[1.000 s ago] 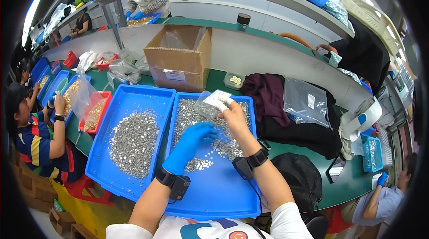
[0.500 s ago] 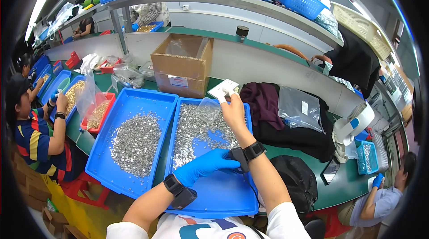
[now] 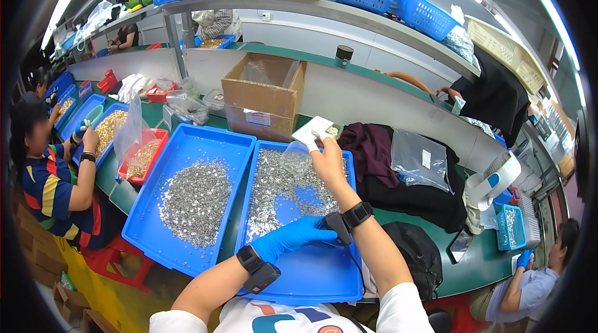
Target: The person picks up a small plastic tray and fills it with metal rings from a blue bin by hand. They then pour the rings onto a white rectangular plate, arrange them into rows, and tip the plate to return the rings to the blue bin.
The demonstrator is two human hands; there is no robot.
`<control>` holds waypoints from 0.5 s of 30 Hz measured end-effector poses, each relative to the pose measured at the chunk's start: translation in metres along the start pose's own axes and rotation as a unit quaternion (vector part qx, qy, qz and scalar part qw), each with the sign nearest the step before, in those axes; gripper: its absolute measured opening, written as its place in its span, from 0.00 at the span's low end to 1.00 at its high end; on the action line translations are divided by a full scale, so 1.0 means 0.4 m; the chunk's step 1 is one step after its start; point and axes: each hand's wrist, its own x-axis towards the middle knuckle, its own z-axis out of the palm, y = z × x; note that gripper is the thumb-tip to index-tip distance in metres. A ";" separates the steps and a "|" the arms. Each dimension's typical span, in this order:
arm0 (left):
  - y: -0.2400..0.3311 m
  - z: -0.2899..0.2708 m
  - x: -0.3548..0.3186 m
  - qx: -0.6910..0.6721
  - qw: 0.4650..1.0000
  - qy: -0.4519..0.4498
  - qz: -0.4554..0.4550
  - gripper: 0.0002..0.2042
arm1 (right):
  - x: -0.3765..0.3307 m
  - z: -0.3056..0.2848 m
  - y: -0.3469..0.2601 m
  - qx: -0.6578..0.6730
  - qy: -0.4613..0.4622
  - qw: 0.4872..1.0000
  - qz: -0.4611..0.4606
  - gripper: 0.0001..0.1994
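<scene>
My left hand [image 3: 288, 238], in a blue glove, reaches across the near part of a blue tray [image 3: 299, 280]. Its outstretched fingers meet the black device [image 3: 337, 228] on my right wrist; whether they press on it is unclear. Beyond the tray's far rim, my right hand [image 3: 327, 157] has white-covered fingertips, set apart, at the near edge of a flat white square piece [image 3: 309, 129]. Its other fingers are partly hidden. Small silvery metal pieces [image 3: 265, 187] cover the tray's far part, where a clear plastic container [image 3: 295, 157] lies beside my right hand.
Left stands another blue tray [image 3: 144, 224] with a heap of metal pieces [image 3: 196, 202]. A cardboard box [image 3: 258, 106] is behind. Dark clothing [image 3: 405, 199] and a black backpack [image 3: 408, 258] lie right. A shelf [image 3: 349, 12] spans above; people sit at both sides.
The view has shifted slightly, so the scene sits a little further right. The fingertips of my right hand look further apart at the white piece. My left hand stays beside the wrist device.
</scene>
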 end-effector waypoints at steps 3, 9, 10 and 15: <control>0.002 -0.005 0.001 0.003 1.000 -0.018 0.006 0.19 | 0.003 0.013 0.013 0.096 -0.034 0.992 0.078 0.15; 0.005 -0.038 -0.010 0.155 0.987 -0.048 0.008 0.20 | -0.011 0.017 0.012 0.303 -0.082 0.931 0.185 0.12; 0.013 -0.040 -0.020 0.197 0.979 -0.047 0.017 0.20 | -0.016 0.012 0.015 0.305 -0.085 0.930 0.187 0.12; 0.105 -0.119 -0.076 0.237 0.963 0.129 -0.022 0.21 | -0.046 -0.057 0.042 0.266 -0.129 0.941 0.167 0.13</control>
